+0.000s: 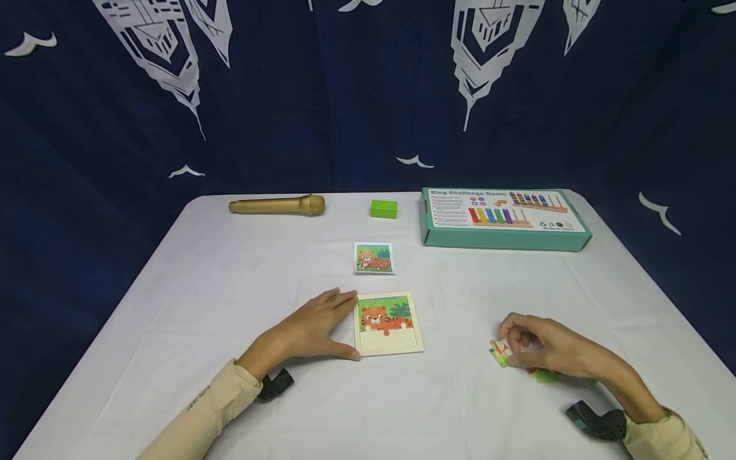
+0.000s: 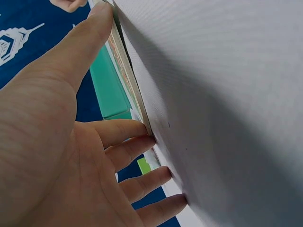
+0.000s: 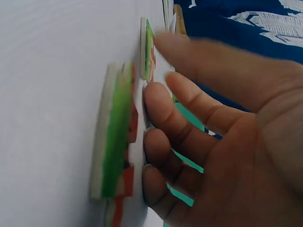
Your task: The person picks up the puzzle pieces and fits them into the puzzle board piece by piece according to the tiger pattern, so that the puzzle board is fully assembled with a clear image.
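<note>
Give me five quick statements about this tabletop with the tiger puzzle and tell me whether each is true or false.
1. The left hand touches the puzzle board. True.
2. The tiger picture fills the whole board. False: the board's lower strip is bare.
3. The gold microphone lies left of the green block. True.
4. The tiger card lies under the left hand. False: the tiger card lies beyond the board.
5. The right hand is at the loose puzzle pieces. True.
</note>
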`<control>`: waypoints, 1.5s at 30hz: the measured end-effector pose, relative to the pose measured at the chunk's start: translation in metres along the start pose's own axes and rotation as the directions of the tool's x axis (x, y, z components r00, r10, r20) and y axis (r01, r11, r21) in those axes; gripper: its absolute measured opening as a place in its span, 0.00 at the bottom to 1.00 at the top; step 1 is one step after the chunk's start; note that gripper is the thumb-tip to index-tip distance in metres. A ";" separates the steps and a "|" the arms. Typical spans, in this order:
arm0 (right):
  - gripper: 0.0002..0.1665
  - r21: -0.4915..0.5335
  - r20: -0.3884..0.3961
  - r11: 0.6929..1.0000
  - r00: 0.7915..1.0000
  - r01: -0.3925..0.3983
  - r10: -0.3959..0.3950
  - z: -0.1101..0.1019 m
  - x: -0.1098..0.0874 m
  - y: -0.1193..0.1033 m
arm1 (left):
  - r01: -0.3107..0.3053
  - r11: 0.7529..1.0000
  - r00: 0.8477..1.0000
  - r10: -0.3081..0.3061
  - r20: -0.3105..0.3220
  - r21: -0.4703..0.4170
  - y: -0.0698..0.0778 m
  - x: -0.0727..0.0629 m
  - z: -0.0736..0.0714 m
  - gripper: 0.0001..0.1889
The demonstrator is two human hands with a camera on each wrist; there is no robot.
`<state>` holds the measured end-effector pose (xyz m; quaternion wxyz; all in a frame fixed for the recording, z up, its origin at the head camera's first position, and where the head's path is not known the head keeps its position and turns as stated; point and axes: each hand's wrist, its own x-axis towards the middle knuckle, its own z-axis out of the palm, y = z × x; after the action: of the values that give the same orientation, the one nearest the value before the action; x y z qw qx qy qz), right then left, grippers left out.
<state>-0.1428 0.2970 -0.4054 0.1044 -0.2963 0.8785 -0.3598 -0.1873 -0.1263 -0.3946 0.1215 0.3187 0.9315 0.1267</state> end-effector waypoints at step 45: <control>0.22 0.001 -0.083 0.997 0.993 -0.081 0.081 0.008 0.039 -0.024 | 0.017 1.000 1.000 -0.017 0.014 -0.025 0.000 0.001 -0.001 0.55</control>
<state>-0.1609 0.2559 -0.3933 0.0820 -0.2455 0.8937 -0.3664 -0.1880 -0.1257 -0.3936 0.1330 0.3100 0.9316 0.1351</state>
